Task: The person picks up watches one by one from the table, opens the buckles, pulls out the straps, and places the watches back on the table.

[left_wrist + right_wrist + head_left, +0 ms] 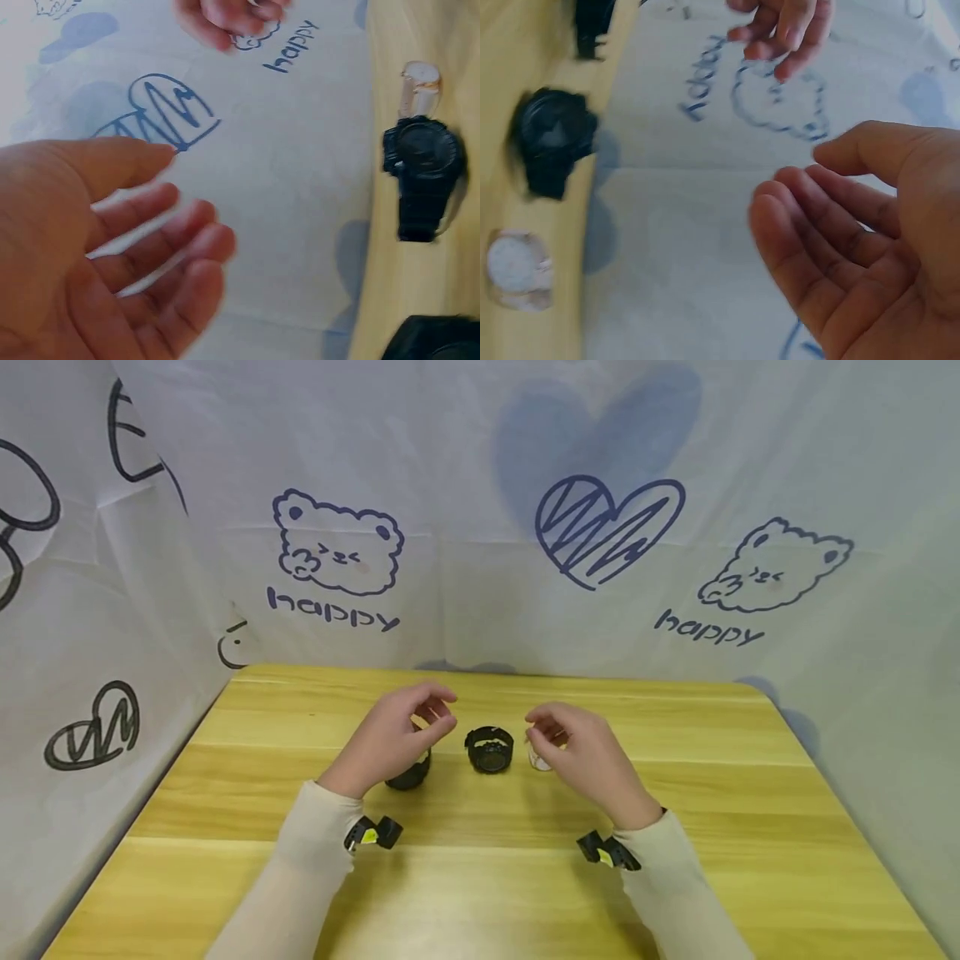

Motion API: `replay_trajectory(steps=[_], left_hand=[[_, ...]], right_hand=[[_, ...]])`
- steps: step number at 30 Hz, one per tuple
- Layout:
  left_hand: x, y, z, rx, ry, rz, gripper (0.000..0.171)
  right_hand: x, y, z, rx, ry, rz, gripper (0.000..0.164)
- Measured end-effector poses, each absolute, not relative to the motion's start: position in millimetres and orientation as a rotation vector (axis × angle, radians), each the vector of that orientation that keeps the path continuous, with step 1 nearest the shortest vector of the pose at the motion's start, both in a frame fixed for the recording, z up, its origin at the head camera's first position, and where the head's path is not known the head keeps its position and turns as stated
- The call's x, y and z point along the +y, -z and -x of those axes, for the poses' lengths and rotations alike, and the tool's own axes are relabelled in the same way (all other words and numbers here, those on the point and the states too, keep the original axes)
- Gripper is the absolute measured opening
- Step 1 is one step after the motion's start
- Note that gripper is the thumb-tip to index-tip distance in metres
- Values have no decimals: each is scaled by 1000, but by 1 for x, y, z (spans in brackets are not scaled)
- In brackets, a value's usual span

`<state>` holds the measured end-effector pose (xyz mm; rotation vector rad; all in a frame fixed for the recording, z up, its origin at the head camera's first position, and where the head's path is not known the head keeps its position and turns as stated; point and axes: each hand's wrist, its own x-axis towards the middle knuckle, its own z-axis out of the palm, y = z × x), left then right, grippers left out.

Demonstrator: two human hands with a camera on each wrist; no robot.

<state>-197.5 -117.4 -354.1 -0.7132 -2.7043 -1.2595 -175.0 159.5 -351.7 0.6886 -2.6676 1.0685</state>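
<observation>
Three wristwatches stand in a row on the wooden table. At the middle is a black watch (491, 752) with its strap looped and its dial facing the near side. A second black watch (408, 775) is partly covered by my left hand (401, 731) in the head view. The third, a small watch with a white dial (514, 264) and a pale, pinkish strap, is mostly behind my right hand (588, 752) in the head view. Both hands hover over the table with fingers loosely bent, holding nothing; gaps show between thumb and fingers.
The wooden table (480, 877) reaches back to a white cloth wall (465, 585) with drawn bears and hearts. Another cloth side (67, 635) runs along the left. Each wrist wears a small black camera mount (386, 832) on a strap.
</observation>
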Motion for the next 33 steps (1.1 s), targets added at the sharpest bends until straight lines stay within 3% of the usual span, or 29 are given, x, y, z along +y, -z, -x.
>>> replay_trajectory(steps=[13, 23, 33], left_hand=[[-101, 406, 225, -2974, 1367, 598, 26], [-95, 414, 227, -2941, 1376, 537, 23], [-101, 408, 228, -2857, 1410, 557, 21]], right_hand=[[154, 406, 230, -2998, -661, -793, 34], [131, 423, 230, -2981, -591, -890, 26], [141, 419, 222, -2917, -733, -819, 25]])
